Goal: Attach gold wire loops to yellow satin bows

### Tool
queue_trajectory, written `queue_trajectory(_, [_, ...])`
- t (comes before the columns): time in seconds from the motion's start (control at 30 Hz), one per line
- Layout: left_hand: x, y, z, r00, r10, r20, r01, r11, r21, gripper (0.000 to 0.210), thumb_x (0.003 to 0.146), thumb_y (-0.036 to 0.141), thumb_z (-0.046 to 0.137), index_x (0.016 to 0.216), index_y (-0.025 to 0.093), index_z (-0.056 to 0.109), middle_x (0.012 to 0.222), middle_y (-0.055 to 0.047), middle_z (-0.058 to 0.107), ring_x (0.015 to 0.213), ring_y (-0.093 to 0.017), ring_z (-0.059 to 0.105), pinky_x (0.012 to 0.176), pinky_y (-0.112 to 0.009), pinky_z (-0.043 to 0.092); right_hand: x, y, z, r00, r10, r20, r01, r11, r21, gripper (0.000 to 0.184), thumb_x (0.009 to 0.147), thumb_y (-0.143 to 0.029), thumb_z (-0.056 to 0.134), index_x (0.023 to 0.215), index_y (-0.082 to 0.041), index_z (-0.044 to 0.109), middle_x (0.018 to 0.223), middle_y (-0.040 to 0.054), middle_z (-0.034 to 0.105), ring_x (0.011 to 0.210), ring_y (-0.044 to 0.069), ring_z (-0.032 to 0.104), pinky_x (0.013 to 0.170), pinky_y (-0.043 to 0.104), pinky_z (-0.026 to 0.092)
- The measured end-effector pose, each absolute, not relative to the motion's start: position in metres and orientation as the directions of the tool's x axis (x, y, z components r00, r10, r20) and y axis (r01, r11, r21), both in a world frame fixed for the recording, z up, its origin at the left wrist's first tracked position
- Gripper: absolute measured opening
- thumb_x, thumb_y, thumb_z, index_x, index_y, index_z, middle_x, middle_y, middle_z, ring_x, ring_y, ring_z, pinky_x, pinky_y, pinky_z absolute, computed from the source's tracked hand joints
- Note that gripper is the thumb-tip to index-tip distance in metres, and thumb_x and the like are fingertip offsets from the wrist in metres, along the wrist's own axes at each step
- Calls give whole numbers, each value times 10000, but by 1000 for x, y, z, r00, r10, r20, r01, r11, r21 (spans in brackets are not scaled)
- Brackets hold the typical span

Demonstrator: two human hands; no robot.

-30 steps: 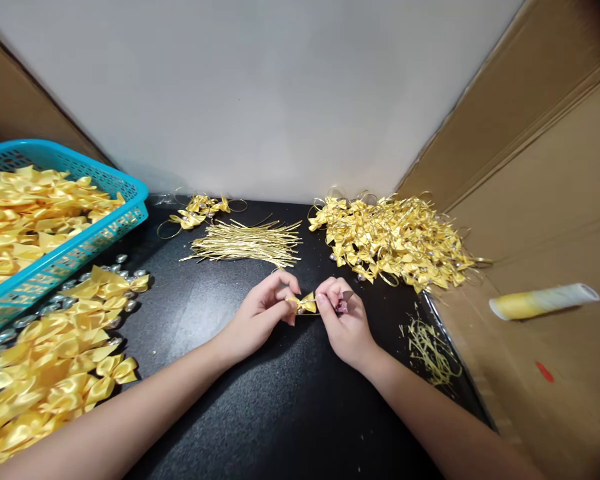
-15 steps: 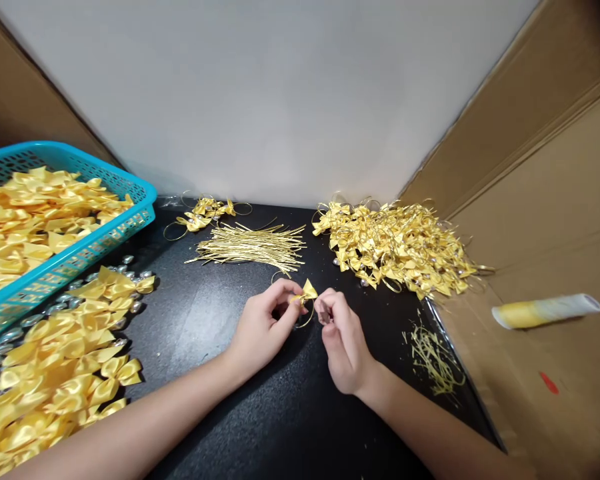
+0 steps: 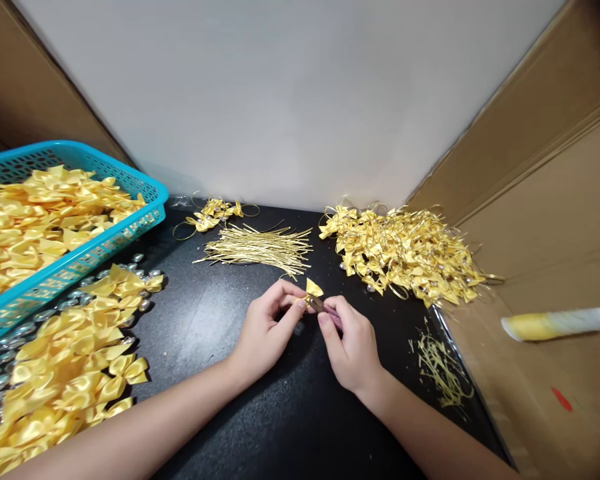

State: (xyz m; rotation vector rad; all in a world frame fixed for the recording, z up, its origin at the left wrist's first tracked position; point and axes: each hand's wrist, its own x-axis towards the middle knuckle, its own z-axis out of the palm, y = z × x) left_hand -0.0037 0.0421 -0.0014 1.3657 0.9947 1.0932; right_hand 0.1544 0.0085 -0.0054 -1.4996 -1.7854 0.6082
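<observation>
My left hand (image 3: 273,327) pinches a small yellow satin bow (image 3: 313,288) between thumb and fingertips, with part of the bow hidden by the fingers. My right hand (image 3: 353,347) is closed around small snips (image 3: 333,315) with a purplish handle. Their dark metal tip meets the bow right at my left fingertips; I cannot tell whether the jaws are closed. Just behind the hands lies a bundle of gold twist ties (image 3: 260,248). To the right is a heap of bows with gold ties and silver beads (image 3: 405,253).
A blue plastic basket (image 3: 155,200) full of yellow bows stands at the left. Before it lie loose bows (image 3: 75,360) and silver beads (image 3: 25,330). A few tied bows (image 3: 215,213) sit by the wall. Tie scraps (image 3: 443,373) lie near the right edge, beyond which is a yellow-white tube (image 3: 555,325).
The snips, mostly hidden in my right hand before, now point left with their tip at the bow. My left hand keeps its pinch. The whole view has shifted slightly.
</observation>
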Motion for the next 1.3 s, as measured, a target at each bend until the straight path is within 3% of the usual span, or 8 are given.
queue_trajectory(0.2, [-2,43,-1,175,982,65,-62,-54,997,78,877,254,591,874,176,593,782,0,691,728,-117,645,685,-220,485,154,8,-6,-48,951,306,593,274,-758,159,923,-266,484,1033,-199,577,952,60,689,852,171,672,750,259,533])
queue_trajectory(0.8, [-4,41,-4,146,978,148,26,-153,988,66,892,245,574,898,180,583,838,-22,715,773,-138,663,733,-251,483,156,8,-8,-3,956,295,598,238,-765,139,916,-278,492,954,-190,592,861,52,685,761,166,674,690,263,550])
queue_trajectory(1.0, [-4,40,-5,123,979,160,95,-172,981,86,888,262,568,887,177,581,815,-31,713,743,-149,654,687,-257,479,156,6,-4,-9,890,456,575,377,-726,121,906,-225,489,976,-182,579,827,38,671,718,136,658,648,213,529])
queue_trajectory(1.3, [-5,39,-4,143,976,167,149,-188,971,88,886,262,560,892,180,592,838,-33,721,747,-154,666,682,-256,477,154,9,-6,-17,964,264,583,225,-780,158,913,-279,486,942,-184,609,848,56,681,755,167,662,683,255,525])
